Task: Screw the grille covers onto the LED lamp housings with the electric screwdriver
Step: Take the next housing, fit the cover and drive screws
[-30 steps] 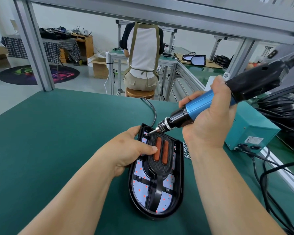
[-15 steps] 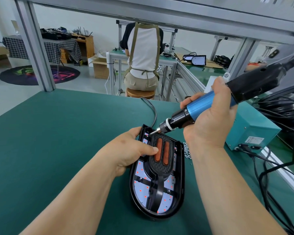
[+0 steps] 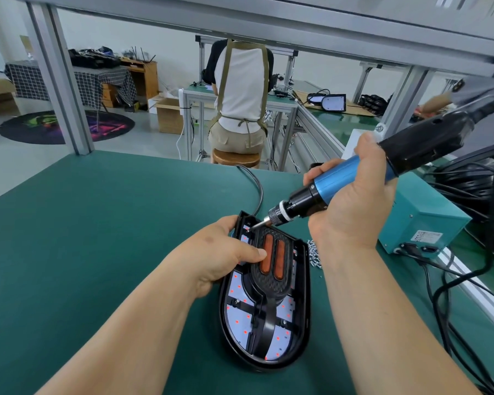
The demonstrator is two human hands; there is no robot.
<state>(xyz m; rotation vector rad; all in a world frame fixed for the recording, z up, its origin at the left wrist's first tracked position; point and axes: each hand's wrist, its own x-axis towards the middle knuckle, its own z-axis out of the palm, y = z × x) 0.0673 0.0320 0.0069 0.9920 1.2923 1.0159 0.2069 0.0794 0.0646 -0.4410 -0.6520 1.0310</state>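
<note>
Green matting covers the counter (image 3: 97,238), and on it, about midway between the far and near edges, lies the black LED lamp housing (image 3: 307,309), its squared end toward the far edge. The grille cover (image 3: 271,283) sits inside it over the LED board. The left grip (image 3: 220,258) clasps the housing's far left side, with the thumb laid across the cover beside two orange inserts. This apparently pins cover and housing together so that neither turns under the driver. The right grip (image 3: 351,209) is wrapped round the blue barrel of the electric screwdriver (image 3: 334,181), which slants down from the right. Its bit meets the housing's far left corner, just beyond the left fingers. A screw is probably being driven there, though it is too small to make out. Loose screws (image 3: 314,256) lie heaped just beside the housing's right wall, handy for the next hole. A teal power supply box (image 3: 428,220) stands near the counter's right edge, and black cables (image 3: 439,295) trail beside it where the driver's lead might snag. The lamp's cord (image 3: 258,189) runs off over the far edge.
</note>
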